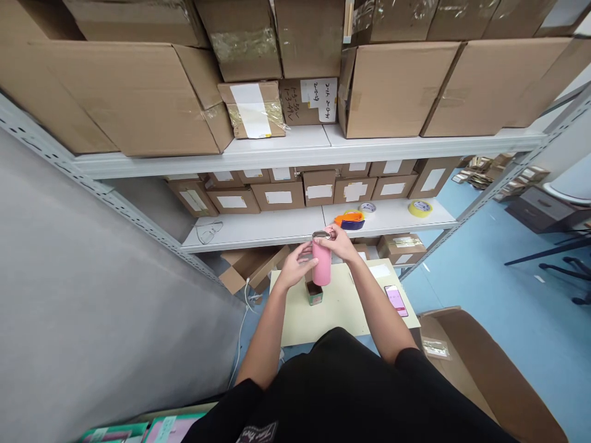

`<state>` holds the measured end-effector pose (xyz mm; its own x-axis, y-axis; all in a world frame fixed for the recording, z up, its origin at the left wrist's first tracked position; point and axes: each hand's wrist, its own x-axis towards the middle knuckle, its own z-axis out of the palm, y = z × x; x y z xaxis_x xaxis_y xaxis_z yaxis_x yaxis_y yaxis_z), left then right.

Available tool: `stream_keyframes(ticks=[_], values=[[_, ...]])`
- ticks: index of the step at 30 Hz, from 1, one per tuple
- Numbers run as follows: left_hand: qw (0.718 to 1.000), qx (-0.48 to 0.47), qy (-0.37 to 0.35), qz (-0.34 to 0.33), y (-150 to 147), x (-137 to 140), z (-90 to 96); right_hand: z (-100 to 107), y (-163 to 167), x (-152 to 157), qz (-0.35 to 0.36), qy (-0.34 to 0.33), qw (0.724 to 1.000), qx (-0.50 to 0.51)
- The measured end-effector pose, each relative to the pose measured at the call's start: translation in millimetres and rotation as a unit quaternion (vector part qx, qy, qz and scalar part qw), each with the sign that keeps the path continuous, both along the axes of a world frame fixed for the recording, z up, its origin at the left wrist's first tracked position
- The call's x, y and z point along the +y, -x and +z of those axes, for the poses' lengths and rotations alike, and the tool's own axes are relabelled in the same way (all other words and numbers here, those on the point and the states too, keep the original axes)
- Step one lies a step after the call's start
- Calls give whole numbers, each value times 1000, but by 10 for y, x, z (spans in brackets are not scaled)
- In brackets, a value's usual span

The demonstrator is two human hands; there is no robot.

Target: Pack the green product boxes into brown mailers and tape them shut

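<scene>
Pink bottle (322, 268), long axis near upright, lidded end up.

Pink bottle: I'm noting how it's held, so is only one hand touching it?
No, the left hand touches the pink bottle at its side and the right hand holds it near the top.

The cylindrical bottle (322, 267) is pink, the rectangular counter (339, 314) pale yellow. Cardboard boxes (397, 92) are brown, some with white labels (279, 197); the handheld tape dispenser (353, 225) is orange and dark blue, the cloth shirt (337, 387) black with pale lettering (262, 434).
</scene>
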<state>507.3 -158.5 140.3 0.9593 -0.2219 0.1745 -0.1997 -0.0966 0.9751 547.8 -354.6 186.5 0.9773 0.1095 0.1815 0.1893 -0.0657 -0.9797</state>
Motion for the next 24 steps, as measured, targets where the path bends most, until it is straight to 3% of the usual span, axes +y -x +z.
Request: stream_keyframes(ticks=[3,6,8,10,12,15,18,22,24], values=[[997,-18,-19,72,60,-196,40,-31,-10,39,-25,-29,999,19],[987,-20,-12,157,21,-258,66,-96,63,8,35,-82,995,34],[989,-13,36,145,-40,-195,89,-172,176,-44,120,-102,986,50],[991,-1,89,95,-97,-98,123,-282,317,-80,212,-102,968,85],[993,10,113,33,-130,-27,162,-407,451,-71,258,-110,953,113],[996,13,90,-11,-142,-31,209,-557,594,15,187,-116,970,100],[996,13,87,8,-144,-126,219,-615,673,88,86,-90,990,64],[990,52,130,-7,-155,-246,191,-619,727,68,114,-110,984,79],[989,53,136,-25,-165,-284,175,-630,738,40,92,-113,986,86]])
